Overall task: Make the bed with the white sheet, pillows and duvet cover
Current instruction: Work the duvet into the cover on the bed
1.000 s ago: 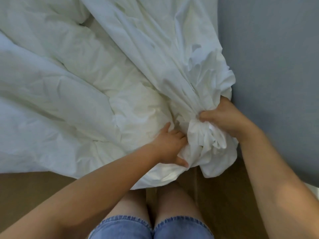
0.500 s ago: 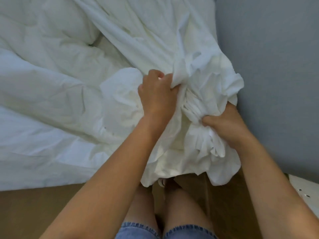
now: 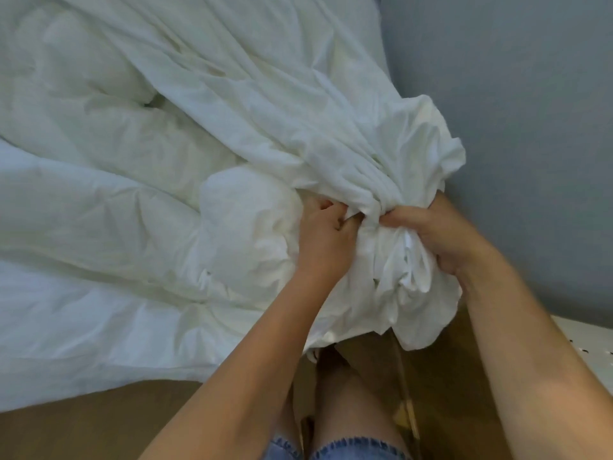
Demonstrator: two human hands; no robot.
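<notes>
Item 1, nearest: denim shorts point(image 3: 348, 448) and bare knees are seen at the bottom edge, above a brown floor point(image 3: 83, 433).

Item 2: left hand point(image 3: 323, 242). It is clenched on a fold of white cloth, fingers curled into the bunch at the bed's corner.

Item 3: right hand point(image 3: 438, 232). It is closed round a gathered wad of the same cloth, thumb forward, just beside the left hand; the two nearly touch.

Item 4: duvet cover point(image 3: 331, 134). It is taken to be the smooth sheet-like cloth that runs from the far side of the bed to the hands, where it is bunched and hangs over the bed's edge toward the floor. Whether it is the cover or the sheet cannot be told for certain.

Item 5: duvet point(image 3: 109, 207). A puffy, crumpled white mass is spread over the bed to the left, partly under the cover.

Item 6, farthest: grey wall point(image 3: 514, 111), close beside the bed on the right.

Risks, as judged: the hanging end may be dragged on the floor and soiled; the bunch may be twisted, so that the corner is lost; a hard pull may drag the duvet off the bed.

Writing: no brand, label or lettering is seen.
</notes>
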